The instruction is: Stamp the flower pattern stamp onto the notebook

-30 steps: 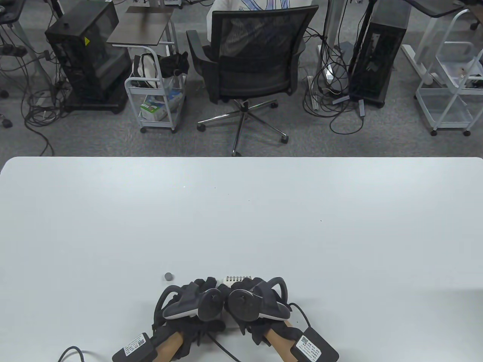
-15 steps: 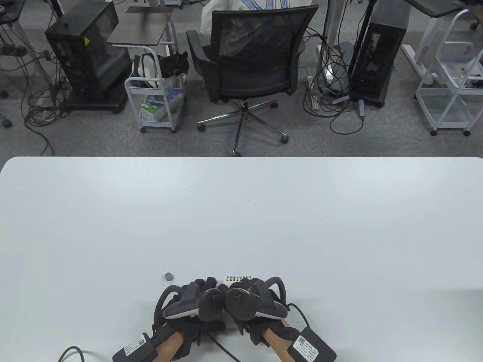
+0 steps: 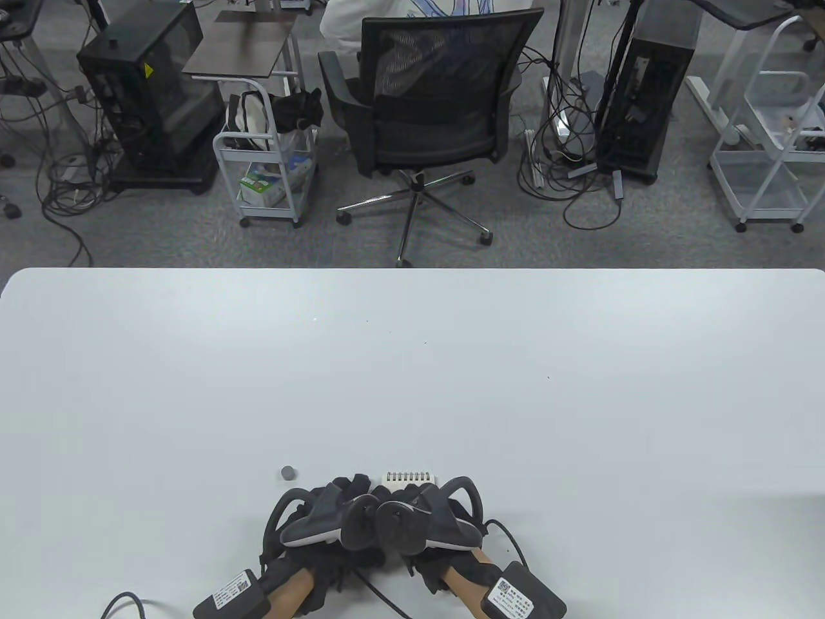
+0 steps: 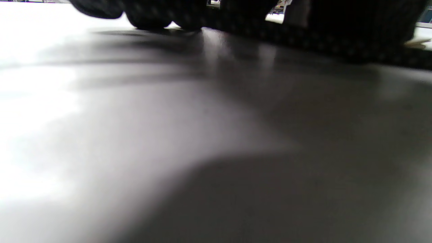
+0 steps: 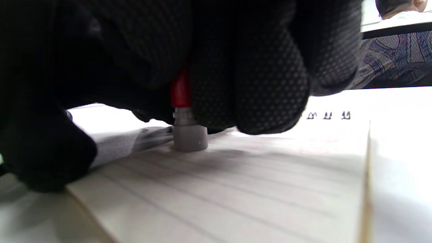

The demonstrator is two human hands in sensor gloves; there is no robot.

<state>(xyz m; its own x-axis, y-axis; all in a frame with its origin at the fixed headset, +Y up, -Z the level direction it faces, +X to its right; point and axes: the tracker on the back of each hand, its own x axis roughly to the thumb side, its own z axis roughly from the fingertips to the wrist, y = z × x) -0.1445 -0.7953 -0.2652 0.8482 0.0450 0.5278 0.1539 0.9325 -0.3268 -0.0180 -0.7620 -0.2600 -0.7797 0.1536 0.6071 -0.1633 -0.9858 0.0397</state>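
Stamp (image 5: 184,114), red-bodied with grey base, upright, gripped by right hand (image 5: 236,67), base touching lined page of spiral notebook (image 5: 236,189) at lower centre of counter (image 3: 412,387); left hand (image 3: 322,516) just beside, its grasp indeterminable; grey cap (image 3: 288,472) left of notebook.

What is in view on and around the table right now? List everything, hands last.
notebook: one, white lined pages, spiral-bound, near table edge under the hands
stamp: one, red body with grey base, base down on the notebook page
small cap: one, grey, on the table left of the notebook
table: one, white
office chair: one, black mesh, beyond the table
wire carts: two, white, on the floor left and right
computer towers: two, black, on the floor
left hand: black glove, beside the notebook
right hand: black glove, gripping the stamp
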